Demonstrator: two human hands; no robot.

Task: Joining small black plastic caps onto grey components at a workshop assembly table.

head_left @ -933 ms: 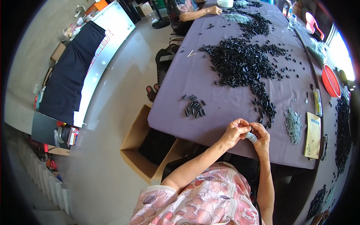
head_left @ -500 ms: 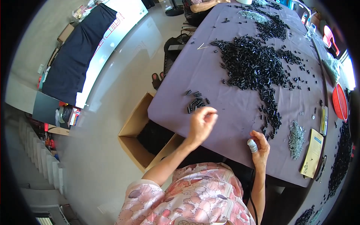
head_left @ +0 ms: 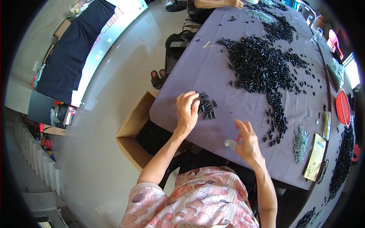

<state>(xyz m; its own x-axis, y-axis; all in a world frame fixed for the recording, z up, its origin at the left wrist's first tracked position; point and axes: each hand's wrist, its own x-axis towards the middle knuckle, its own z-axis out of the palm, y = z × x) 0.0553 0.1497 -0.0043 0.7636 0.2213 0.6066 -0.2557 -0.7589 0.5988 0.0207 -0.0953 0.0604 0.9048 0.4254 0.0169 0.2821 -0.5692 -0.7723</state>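
Observation:
My left hand (head_left: 186,114) is over the near left part of the table, its fingers curved and apart from the thumb. Its fingertips are beside a small group of short black tubular pieces (head_left: 206,109), and whether they touch one I cannot tell. To the right, my right hand (head_left: 249,146) hovers near the table's front edge with its fingers apart. A whitish wrap (head_left: 230,143) covers its thumb tip, and nothing shows between the fingers. A large heap of similar black pieces (head_left: 258,68) spreads across the table and trails toward my right hand.
An open cardboard box (head_left: 131,152) with dark contents stands at the table's left corner. On the right are a pile of small clear pieces (head_left: 300,146), a yellowish booklet (head_left: 315,157), glasses (head_left: 324,171) and a red basket (head_left: 342,108). Another person's hand (head_left: 235,3) rests at the far end.
My left hand has moved left, off the front of the small group, and its fingers have spread. My right hand has moved left, away from the trail of black pieces, and its fingers have opened.

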